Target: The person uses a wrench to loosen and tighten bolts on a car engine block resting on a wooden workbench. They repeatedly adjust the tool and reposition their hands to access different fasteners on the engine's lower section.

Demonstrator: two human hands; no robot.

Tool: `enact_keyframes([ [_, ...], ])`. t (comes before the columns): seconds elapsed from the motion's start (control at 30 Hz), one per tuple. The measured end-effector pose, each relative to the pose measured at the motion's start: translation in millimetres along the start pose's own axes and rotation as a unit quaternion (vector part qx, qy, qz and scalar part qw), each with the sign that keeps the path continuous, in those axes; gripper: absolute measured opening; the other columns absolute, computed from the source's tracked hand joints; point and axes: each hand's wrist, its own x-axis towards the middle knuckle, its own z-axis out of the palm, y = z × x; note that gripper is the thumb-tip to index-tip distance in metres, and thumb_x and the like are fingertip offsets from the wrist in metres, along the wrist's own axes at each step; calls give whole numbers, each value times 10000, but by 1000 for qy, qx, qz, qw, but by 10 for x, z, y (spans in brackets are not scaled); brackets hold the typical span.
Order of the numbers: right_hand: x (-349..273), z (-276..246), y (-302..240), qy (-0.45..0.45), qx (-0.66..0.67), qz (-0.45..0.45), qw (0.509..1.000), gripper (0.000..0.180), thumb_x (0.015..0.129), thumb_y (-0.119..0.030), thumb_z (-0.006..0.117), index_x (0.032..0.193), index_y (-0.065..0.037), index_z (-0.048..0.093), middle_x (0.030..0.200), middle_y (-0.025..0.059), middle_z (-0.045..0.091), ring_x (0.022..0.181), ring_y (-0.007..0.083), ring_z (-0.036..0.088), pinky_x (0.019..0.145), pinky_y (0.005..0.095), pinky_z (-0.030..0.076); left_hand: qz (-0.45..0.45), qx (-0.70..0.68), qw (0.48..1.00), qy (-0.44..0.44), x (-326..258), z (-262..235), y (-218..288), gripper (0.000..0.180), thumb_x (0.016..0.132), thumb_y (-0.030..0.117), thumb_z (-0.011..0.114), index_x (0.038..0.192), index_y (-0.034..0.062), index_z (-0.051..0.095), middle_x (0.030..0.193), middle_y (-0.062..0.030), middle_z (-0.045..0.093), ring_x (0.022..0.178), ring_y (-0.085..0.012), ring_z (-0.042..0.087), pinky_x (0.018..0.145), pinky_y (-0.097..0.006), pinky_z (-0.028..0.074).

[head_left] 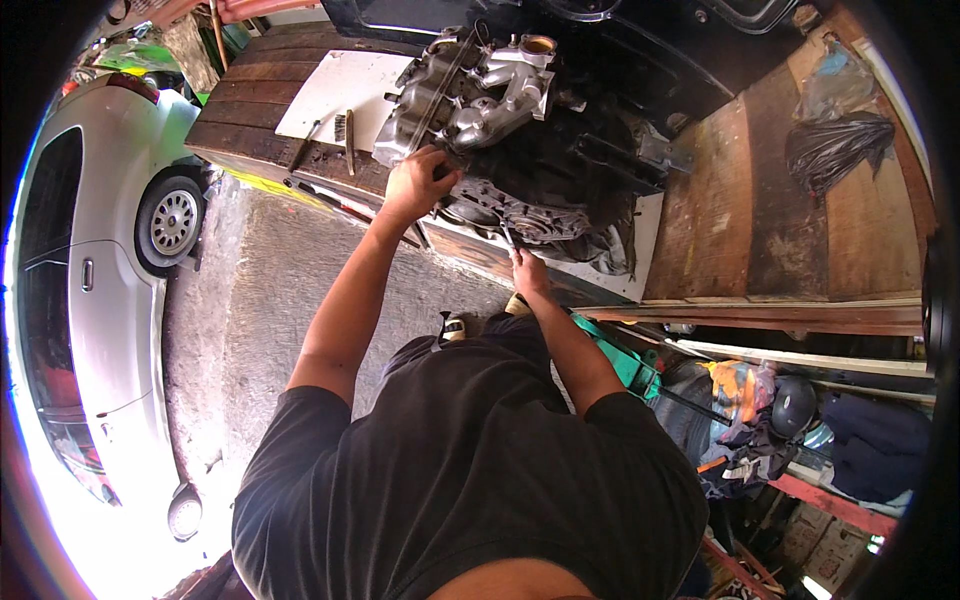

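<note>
A grey metal engine (430,105) with a cast intake pipe (525,95) lies on the workbench in front of me. My left hand (422,186) is at its near left side, fingers curled in; whatever they grip, if anything, is hidden. My right hand (531,273) is closed around a slim, light metal tool (508,238), its kind too small to tell. The tool's tip points at the round cast housing (545,221) on the engine's near side. Dark cloth or plastic (610,250) lies beside that housing.
A wire brush (349,145) and a dark-handled tool (304,146) lie left of the engine, by a white board (340,88). A silver car (110,190) stands at left. Black plastic bags (838,150) lie on the wooden boards at right. Below them are a green metal piece (618,358) and a tyre (685,400).
</note>
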Motion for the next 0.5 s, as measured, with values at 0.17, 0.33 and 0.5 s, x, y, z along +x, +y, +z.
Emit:
enact_keyframes([
  [0.17,-64,-495,-219,38,-147,-19,988,385,875,-440,492,834,-89,645,766,129,646,734,331,618,636,433,486,-17,9,1000,-13,-28,-10,-50,246,750,294,670,792,59,612,817,-101,566,743,-312,592,636,-408,471],
  [0.33,-94,-972,-310,38,-200,-96,974,384,835,-449,546,800,-82,656,740,136,643,718,332,622,627,428,488,-9,1,1000,4,-35,64,-140,264,749,317,670,799,63,615,832,-105,571,769,-317,597,648,-414,475],
  [0.5,-99,-1372,-528,-49,-188,-128,972,226,813,-237,563,789,-32,655,818,192,643,782,367,620,688,464,490,-21,5,1000,-15,-95,9,-32,262,754,332,662,804,78,624,840,-101,578,777,-317,599,657,-414,478],
])
